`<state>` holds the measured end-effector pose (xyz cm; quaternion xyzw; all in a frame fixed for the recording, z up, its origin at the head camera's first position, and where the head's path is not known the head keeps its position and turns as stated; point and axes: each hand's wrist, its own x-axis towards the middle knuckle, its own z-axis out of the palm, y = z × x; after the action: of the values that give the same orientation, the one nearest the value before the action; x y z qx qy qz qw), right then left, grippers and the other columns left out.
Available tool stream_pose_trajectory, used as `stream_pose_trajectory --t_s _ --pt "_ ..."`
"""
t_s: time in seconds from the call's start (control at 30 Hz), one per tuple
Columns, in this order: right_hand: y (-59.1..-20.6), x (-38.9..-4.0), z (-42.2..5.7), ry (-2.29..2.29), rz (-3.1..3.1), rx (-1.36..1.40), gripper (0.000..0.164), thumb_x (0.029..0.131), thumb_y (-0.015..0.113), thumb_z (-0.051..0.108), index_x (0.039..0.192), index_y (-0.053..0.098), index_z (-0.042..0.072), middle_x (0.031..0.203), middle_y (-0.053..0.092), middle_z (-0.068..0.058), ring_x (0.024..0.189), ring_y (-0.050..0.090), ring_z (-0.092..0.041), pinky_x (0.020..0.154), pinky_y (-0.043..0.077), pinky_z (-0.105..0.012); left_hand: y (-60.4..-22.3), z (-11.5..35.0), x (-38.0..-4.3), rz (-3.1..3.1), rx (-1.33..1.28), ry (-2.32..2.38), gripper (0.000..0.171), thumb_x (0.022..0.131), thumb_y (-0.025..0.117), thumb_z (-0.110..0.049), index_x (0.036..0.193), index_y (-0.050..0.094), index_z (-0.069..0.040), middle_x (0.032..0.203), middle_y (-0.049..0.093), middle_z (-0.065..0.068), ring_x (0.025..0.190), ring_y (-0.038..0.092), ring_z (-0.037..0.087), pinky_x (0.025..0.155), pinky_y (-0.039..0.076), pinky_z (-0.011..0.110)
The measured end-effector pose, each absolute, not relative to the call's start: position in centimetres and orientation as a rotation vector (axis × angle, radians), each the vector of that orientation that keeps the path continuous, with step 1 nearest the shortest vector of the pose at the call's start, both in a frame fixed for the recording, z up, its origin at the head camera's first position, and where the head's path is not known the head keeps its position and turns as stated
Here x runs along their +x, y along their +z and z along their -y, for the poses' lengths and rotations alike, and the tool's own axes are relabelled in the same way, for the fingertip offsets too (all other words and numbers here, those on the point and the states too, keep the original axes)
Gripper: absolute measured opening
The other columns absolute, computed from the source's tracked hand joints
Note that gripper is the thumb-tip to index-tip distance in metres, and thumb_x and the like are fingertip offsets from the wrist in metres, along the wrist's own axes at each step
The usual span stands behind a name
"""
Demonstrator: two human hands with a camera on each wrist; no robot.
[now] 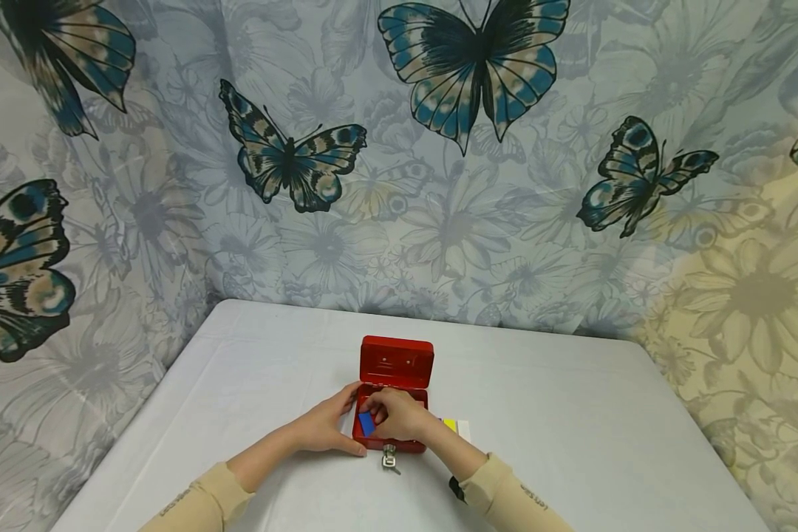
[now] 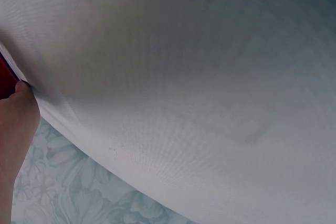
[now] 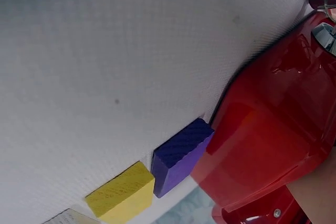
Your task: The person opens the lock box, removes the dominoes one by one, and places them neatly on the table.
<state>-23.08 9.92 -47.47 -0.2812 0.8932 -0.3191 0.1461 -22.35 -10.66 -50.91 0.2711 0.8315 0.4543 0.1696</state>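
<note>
A small red metal cash box (image 1: 399, 445) stands on the white table with its lid (image 1: 396, 360) raised at the back. My left hand (image 1: 322, 425) holds the box's left side, thumb round the front corner and fingers toward the back; in the left wrist view this hand (image 2: 16, 129) is at a red edge. Inside the box, my right hand (image 1: 399, 415) has its fingers curled and pinches a blue block (image 1: 366, 423) near the left wall. The hand hides much of the interior. A key in the lock (image 1: 389, 457) hangs at the front.
Right of the box, a purple block (image 3: 181, 156) stands close against its wall. Beside that come a yellow block (image 3: 122, 192) and a pale block (image 3: 71, 217). A small black object (image 1: 457, 488) shows by the right sleeve. Butterfly-patterned cloth hangs behind the table.
</note>
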Motion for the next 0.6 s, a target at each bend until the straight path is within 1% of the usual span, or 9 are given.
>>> stream_pose_trajectory --t_s 0.3,0.6 --pt "-47.62 -23.06 -10.12 -0.935 -2.578 -0.822 0.032 0.075 0.083 0.01 0.103 0.068 0.006 0.088 0.059 0.002 0.078 0.053 -0.008 0.07 0.05 -0.017 -51.04 10.68 -22.46 -2.363 0.757 1.288 0.109 0.075 0.086 -0.031 0.154 0.016 -0.004 0.156 0.026 0.018 0.138 0.037 0.036 0.111 0.033 0.045" --pt "-47.4 -22.91 -10.37 -1.034 -2.525 -0.812 0.035 0.077 0.082 0.009 0.107 0.066 0.002 0.095 0.063 -0.004 0.079 0.059 -0.013 0.071 0.052 -0.018 -50.92 10.63 -22.35 -2.365 0.768 1.286 0.108 0.075 0.085 -0.031 0.153 0.016 -0.003 0.155 0.028 0.017 0.137 0.038 0.034 0.111 0.033 0.044"
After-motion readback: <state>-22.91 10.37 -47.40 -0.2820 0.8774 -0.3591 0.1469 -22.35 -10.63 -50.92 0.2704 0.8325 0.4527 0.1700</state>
